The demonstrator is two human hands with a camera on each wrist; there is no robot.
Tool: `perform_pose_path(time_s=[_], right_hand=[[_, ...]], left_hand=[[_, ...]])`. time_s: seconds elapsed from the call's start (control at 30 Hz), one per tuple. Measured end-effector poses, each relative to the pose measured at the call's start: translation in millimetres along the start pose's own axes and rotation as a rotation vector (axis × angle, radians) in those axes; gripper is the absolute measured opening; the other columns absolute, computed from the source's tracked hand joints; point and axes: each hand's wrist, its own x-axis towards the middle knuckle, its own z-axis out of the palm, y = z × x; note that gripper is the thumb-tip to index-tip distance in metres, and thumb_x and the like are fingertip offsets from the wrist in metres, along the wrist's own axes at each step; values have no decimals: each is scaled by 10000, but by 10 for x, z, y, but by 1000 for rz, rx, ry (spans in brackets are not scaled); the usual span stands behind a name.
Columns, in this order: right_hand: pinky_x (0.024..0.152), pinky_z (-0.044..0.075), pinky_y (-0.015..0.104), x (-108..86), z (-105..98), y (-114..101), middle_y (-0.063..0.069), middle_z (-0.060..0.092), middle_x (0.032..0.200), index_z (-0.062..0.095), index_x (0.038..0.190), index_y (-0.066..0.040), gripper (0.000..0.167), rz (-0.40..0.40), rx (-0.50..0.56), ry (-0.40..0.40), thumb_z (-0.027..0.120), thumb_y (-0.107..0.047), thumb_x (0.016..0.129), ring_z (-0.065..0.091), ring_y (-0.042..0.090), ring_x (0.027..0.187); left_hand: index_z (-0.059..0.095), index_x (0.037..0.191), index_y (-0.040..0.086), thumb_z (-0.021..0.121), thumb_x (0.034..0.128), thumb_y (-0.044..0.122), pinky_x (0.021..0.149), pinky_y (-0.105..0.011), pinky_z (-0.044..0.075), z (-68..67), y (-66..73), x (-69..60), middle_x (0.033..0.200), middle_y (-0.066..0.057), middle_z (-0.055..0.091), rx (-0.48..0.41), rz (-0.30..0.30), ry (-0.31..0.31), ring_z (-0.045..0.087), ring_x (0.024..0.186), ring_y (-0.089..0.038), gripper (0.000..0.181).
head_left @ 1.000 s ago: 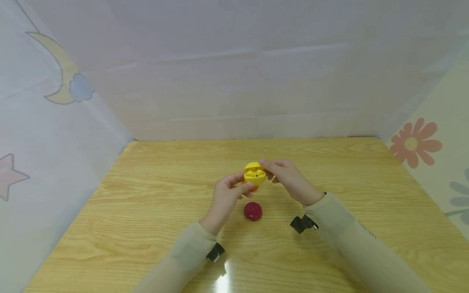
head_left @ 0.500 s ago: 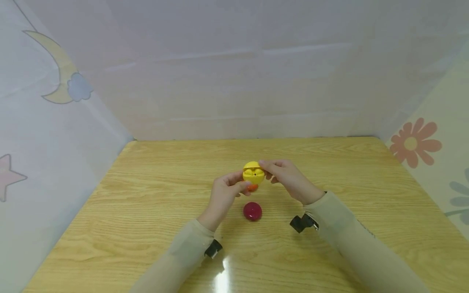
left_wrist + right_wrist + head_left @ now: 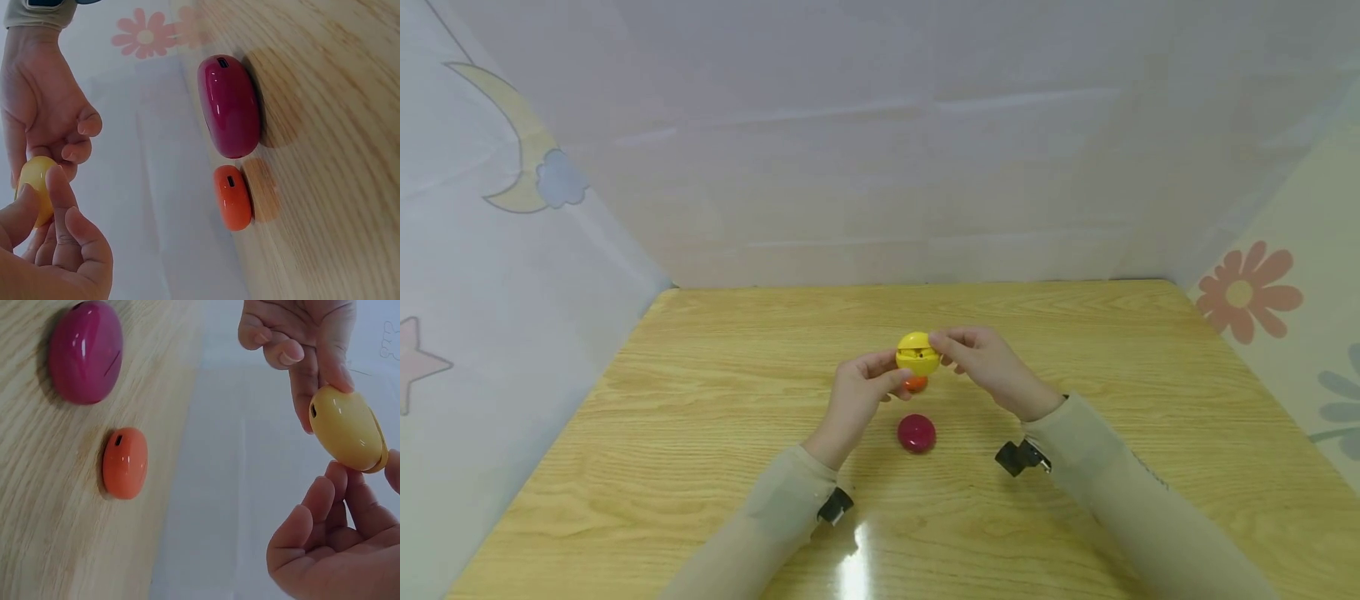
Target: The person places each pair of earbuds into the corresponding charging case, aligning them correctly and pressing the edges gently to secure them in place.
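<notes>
Above the table hangs a glossy yellow earbud case, its lid partly raised with a narrow gap in front. Parts of the earbuds show through that gap. My left hand grips the lower half between thumb and fingers, as the left wrist view also shows. At the lid's right edge, my right hand pinches the case with thumb and fingertips. In the right wrist view a dark port marks the yellow shell. Below the hands lie a smaller orange case and a magenta case, both closed.
The cases lie on a wood-grain table with pale walls on its sides and back. The orange case stands behind the magenta one, partly covered by my left hand in the head view. A black wrist camera sits at my left cuff.
The yellow lid has come down, from wide open to a narrow gap. Both hands have stayed nearly in place around the case.
</notes>
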Motion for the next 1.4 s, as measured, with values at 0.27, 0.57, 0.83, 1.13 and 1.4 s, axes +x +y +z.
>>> perform_pose_path(time_s=[0.27,0.57,0.83,1.13,1.4], right_hand=[[857,459,373,-33,8,17,151,653,1121,610,1210,67,346,-94,-54,-21,534,-208,1015,572,285,992],[855,477,393,-27,16,34,155,658,1132,612,1217,65,337,-129,-100,2,570,-187,996,581,250,982],[883,478,448,5,13,45,158,658,1131,623,1202,56,340,-92,-96,36,584,-207,990,583,264,1004],[998,431,509,70,1,85,191,632,1192,602,1222,70,346,-45,-31,37,582,-187,991,560,339,1121],[881,457,412,133,9,100,166,643,1160,618,1201,55,319,4,-22,48,584,-178,987,558,330,1060]], left_hand=[[661,1208,20,674,915,131,743,-325,477,-7,6,12,1000,-95,729,-21,-14,13,653,685,-104,314],[650,1225,11,669,915,109,688,-255,453,-17,2,49,1014,-113,728,-27,-18,19,658,679,-85,325],[634,1240,19,673,918,141,685,-262,461,-29,14,108,1081,-112,713,-11,-26,14,657,689,-101,347],[645,1200,9,688,910,144,669,-258,466,-36,25,192,1061,-115,717,7,-51,35,687,759,-185,322],[645,1209,9,682,916,143,722,-313,502,-55,0,274,1081,-118,714,-6,-81,42,663,706,-128,324]])
